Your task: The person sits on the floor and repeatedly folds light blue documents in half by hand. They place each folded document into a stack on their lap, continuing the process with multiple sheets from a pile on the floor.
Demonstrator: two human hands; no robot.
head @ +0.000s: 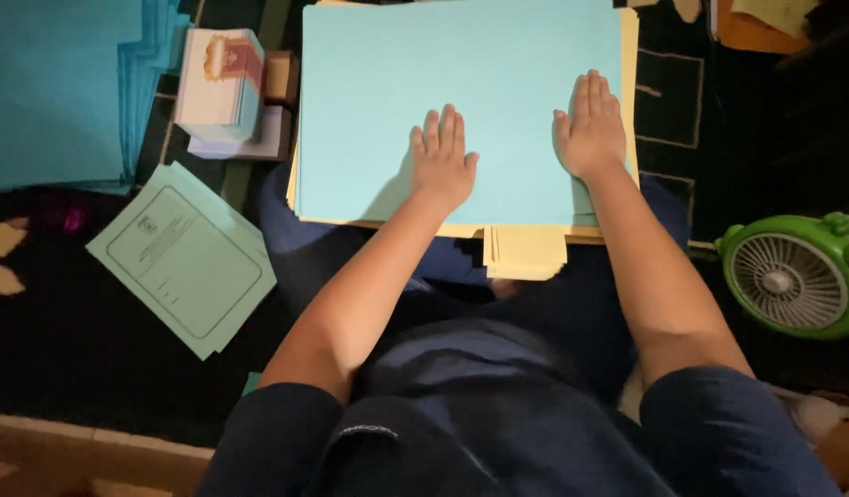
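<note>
2 bare forearms reach forward from dark blue short sleeves over the person's lap. Nearest on the right side, a green round fan point(793, 276) with a white grille sits on the dark floor, well apart from the arms. On the left side, a pale green printed folder point(185, 258) lies flat and tilted on the dark floor, also apart from the hands.

Just past the lap, a narrow yellow tab point(526, 251) of the cream folders point(631, 83) sticks out toward the person from under the pile. On top of that pile lies the light blue sheet point(443, 64), covering nearly all of it, with cream edges showing along the near, left and right sides.

Left hand point(441, 166) rests palm down on the light blue sheet near its near edge, fingers straight and close together, gripping nothing. Right hand point(590, 133) lies palm down a little farther on, near the sheet's right edge, fingers straight and together, also gripping nothing. The 2 hands are apart, with bare blue paper between them.

Farther left, a small pale box point(224, 83) with a pink and gold picture stands on lavender boxes just beside the pile. At the far left lies a stack of teal sheets point(56, 92).
</note>
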